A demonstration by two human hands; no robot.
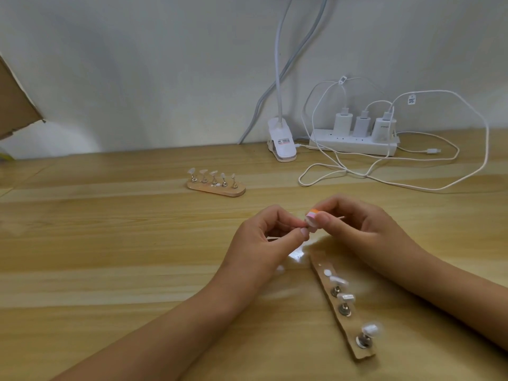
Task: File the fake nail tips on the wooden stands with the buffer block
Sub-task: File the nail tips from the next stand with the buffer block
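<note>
left hand (270,235) pinched what looked like a nail tip (310,225) | right hand (354,224) gripped the buffer block (313,215) against it | near stand (320,266) just below, far stand (215,190) well apart | tbh short light strokes and a steady pinch seemed best

The wooden table (110,243) carries near stand (349,325), far stand (215,189), clip lamp (281,144), power strip (351,144), cables (365,176).

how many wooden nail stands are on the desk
2. The far wooden stand sits mid-desk, in front of the clip lamp. The near wooden stand lies angled at lower right, close to the camera. None looks hidden.
</note>
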